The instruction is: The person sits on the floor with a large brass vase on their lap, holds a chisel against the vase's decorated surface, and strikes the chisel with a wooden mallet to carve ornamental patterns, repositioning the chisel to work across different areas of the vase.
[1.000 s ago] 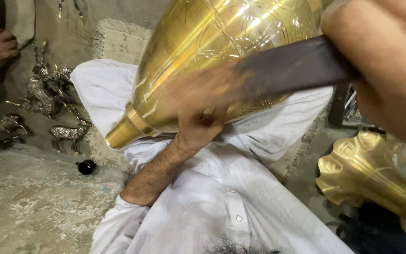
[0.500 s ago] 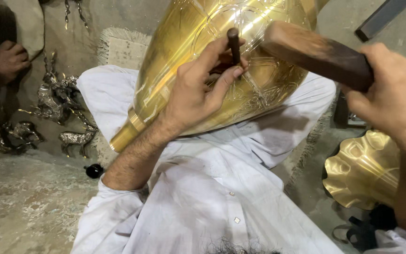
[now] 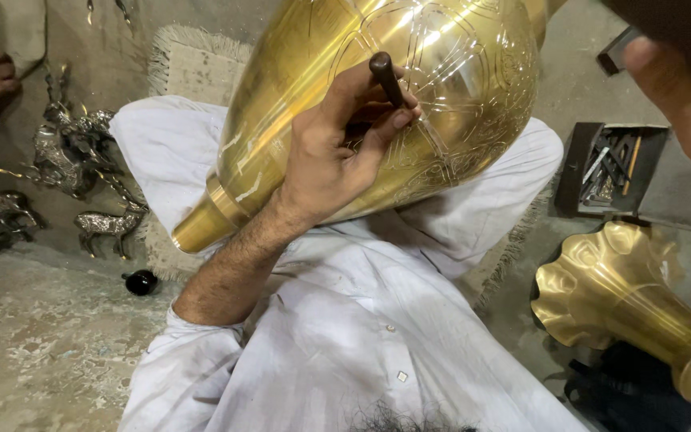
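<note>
Pinching chisel against brass vase

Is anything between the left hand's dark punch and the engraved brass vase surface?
Nothing visible: the left hand holds the short dark metal punch with its tip against the large engraved brass vase. The right hand stays off to the side.

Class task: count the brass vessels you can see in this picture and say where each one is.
2. A large engraved brass vase rests on the lap under the left hand; a fluted brass vase lies lower right. Others may be hidden.

Bare floor left; metal deer figurines and fluted brass vase flanking.
</note>
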Demonstrator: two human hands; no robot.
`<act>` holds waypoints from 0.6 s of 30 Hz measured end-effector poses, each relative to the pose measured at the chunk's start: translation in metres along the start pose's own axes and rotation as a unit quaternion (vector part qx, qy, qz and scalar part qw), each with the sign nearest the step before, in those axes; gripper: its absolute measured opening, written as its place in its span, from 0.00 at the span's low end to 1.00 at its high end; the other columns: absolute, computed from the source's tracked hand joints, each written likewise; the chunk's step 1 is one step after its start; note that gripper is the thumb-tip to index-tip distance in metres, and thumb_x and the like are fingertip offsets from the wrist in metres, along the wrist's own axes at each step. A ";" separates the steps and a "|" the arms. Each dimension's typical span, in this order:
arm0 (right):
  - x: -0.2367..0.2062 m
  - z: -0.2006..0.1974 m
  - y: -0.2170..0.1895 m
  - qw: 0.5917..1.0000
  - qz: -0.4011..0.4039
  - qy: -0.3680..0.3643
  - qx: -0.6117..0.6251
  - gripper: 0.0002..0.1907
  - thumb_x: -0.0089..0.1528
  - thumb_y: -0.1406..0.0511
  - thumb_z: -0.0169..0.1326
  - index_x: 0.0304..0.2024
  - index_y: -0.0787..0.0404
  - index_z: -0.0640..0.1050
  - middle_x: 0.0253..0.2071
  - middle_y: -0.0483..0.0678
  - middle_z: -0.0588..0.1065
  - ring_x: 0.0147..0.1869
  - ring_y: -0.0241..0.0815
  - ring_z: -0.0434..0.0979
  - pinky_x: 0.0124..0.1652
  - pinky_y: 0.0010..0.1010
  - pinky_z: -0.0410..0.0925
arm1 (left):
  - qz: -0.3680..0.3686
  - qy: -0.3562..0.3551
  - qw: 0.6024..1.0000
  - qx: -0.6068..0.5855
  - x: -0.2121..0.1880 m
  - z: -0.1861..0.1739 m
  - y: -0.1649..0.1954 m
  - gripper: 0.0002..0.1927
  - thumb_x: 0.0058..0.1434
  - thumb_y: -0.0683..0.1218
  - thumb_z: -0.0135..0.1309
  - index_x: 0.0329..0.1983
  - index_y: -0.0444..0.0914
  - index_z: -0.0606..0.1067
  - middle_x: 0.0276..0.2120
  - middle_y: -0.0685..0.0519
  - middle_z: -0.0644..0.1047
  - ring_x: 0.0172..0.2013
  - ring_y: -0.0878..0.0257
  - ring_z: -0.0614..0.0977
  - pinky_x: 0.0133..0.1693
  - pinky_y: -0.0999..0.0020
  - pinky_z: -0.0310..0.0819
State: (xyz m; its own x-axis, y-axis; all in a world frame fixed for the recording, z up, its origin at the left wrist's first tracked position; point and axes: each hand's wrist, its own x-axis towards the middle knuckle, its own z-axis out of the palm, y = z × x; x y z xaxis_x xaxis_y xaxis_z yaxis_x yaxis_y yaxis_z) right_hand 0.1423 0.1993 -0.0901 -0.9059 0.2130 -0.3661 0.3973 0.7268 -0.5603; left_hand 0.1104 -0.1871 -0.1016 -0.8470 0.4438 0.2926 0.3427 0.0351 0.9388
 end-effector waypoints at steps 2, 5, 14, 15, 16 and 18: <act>0.001 -0.002 0.007 1.000 -0.019 0.005 -0.009 0.21 0.74 0.51 0.50 0.59 0.59 0.76 0.51 0.49 0.76 0.51 0.49 0.73 0.52 0.39 0.67 | -0.005 0.006 1.000 -0.008 -0.002 0.002 -0.001 0.24 0.75 0.34 0.58 0.69 0.36 0.62 0.49 0.49 0.83 0.51 0.64 0.87 0.55 0.72 0.87; -0.003 -0.009 0.010 0.999 -0.046 0.011 -0.017 0.20 0.73 0.54 0.50 0.59 0.61 0.76 0.51 0.51 0.76 0.51 0.50 0.74 0.52 0.39 0.67 | -0.010 0.014 1.000 -0.007 -0.005 0.006 -0.003 0.23 0.75 0.34 0.60 0.66 0.37 0.64 0.49 0.50 0.83 0.52 0.64 0.87 0.55 0.72 0.86; -0.004 -0.021 0.024 0.989 -0.138 0.021 -0.059 0.17 0.71 0.64 0.51 0.60 0.65 0.74 0.50 0.55 0.76 0.51 0.51 0.76 0.51 0.39 0.69 | 0.017 0.015 1.000 0.005 -0.006 0.007 -0.009 0.23 0.74 0.33 0.57 0.67 0.37 0.64 0.51 0.49 0.82 0.52 0.64 0.87 0.55 0.71 0.86; -0.004 -0.022 0.024 0.987 -0.146 0.023 -0.058 0.17 0.71 0.65 0.51 0.61 0.66 0.74 0.50 0.56 0.76 0.51 0.52 0.76 0.51 0.39 0.69 | 0.019 0.018 0.999 0.026 -0.006 0.008 -0.008 0.23 0.73 0.34 0.59 0.66 0.37 0.65 0.51 0.50 0.83 0.51 0.65 0.87 0.54 0.73 0.87; -0.003 -0.023 0.023 0.985 -0.159 0.024 -0.060 0.17 0.71 0.66 0.51 0.61 0.66 0.74 0.50 0.56 0.76 0.51 0.52 0.76 0.50 0.39 0.69 | 0.014 0.017 0.999 0.023 -0.007 0.009 -0.008 0.22 0.73 0.34 0.59 0.65 0.37 0.66 0.51 0.50 0.83 0.50 0.65 0.87 0.53 0.73 0.87; -0.006 -0.027 0.018 0.979 -0.190 0.027 -0.066 0.17 0.71 0.69 0.51 0.61 0.68 0.73 0.50 0.57 0.76 0.51 0.52 0.77 0.50 0.39 0.69 | 0.003 0.016 1.000 0.017 -0.007 0.010 -0.007 0.19 0.73 0.33 0.60 0.63 0.37 0.69 0.50 0.50 0.83 0.49 0.65 0.88 0.51 0.74 0.87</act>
State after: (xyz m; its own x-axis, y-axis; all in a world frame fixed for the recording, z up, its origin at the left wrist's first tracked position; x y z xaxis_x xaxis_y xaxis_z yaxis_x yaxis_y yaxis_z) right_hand 0.1511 0.2282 -0.0779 -0.9924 -0.0581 -0.1087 0.0108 0.8379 -0.5457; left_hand 0.1176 -0.1813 -0.1120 -0.8568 0.4159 0.3047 0.3615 0.0633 0.9302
